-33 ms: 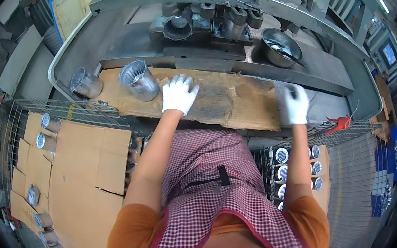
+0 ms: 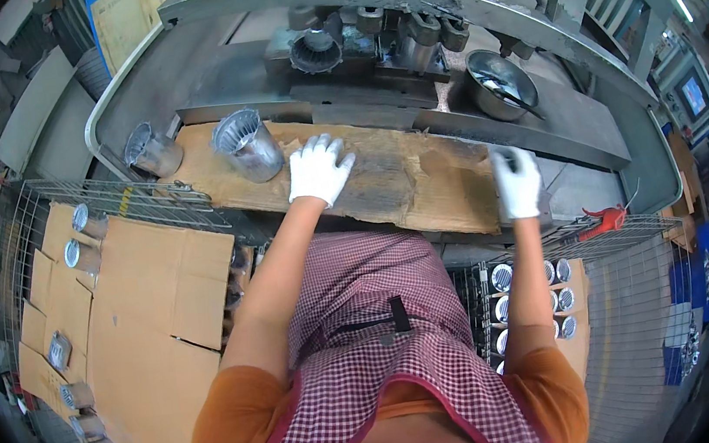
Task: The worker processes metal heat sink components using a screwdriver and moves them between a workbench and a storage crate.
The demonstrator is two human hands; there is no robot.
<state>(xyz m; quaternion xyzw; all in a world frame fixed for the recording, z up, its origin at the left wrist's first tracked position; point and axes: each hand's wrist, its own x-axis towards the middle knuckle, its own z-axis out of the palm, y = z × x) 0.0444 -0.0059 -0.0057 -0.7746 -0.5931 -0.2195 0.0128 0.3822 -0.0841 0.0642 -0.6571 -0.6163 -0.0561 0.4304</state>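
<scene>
My left hand (image 2: 318,171), in a white glove, lies flat on a stained sheet of cardboard (image 2: 445,172) with its fingers spread and nothing in them. Just left of it stands a ribbed metal cup (image 2: 250,146), close to the fingers but apart. A second metal cup (image 2: 153,150) is farther left, tilted. Over the cardboard's right end is my right hand (image 2: 518,183), gloved too, with dark-stained fingers. Motion smears those fingers, so their closing and anything in them cannot be made out.
Beyond the cardboard is a machine bed with a ribbed cup (image 2: 316,51) in its fixture. A metal pot (image 2: 502,85) stands at the right. Wire carts flank me, with cardboard sheets (image 2: 151,280) and cups left, cups right. A red-handled tool (image 2: 606,222) hangs on the right cart's rim.
My right hand has shifted slightly left, toward the cardboard's right end. My left hand and the cups stay in place.
</scene>
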